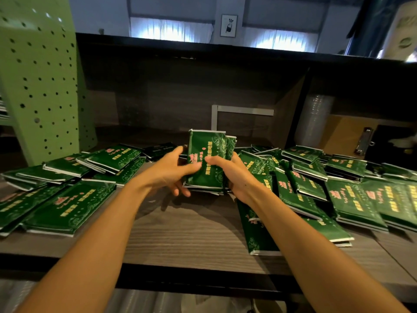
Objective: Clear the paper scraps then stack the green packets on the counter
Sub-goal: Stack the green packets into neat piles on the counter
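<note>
At frame centre the left hand (173,170) and right hand (229,175) curl their fingers (180,192) round a bundle of glossy green printed packets (207,159), held upright over the grey wood-grain surface (180,233), probably to square its edges.

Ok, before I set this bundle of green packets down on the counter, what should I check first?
1. Grip: left hand and right hand both hold the upright bundle of green printed packets: ok.
2. Bundle squared: one packet juts out at its right: not ok.
3. Landing spot: bare grey wood-grain counter in front: ok.
4. Loose green packets gathered: scattered on both sides: not ok.
5. Paper scraps cleared: none seen, piles may hide some: cannot tell.
</note>
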A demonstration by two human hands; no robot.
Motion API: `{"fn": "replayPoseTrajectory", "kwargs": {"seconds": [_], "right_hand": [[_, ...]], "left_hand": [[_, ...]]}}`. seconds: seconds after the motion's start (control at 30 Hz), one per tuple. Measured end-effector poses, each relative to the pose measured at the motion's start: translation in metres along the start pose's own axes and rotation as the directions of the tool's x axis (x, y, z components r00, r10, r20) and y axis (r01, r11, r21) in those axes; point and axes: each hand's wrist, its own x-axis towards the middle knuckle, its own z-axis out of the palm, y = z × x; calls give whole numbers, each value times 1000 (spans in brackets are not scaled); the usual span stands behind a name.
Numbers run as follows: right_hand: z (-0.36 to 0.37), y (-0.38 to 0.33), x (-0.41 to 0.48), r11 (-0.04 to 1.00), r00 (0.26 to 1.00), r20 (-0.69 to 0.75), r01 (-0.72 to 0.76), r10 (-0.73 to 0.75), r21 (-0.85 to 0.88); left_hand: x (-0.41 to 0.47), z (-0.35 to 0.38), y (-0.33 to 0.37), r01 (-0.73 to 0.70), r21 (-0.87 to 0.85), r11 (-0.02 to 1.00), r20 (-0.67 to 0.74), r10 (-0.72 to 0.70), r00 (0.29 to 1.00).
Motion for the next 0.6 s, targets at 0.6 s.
{"fn": "replayPoseTrajectory", "kwargs": {"seconds": [0.6], "right_hand": [[-12,-12,-1,996,966,-257,-12,-12,-91]], "left_hand": [[41,6,-39,34,841,540,-20,-31,999]]}}
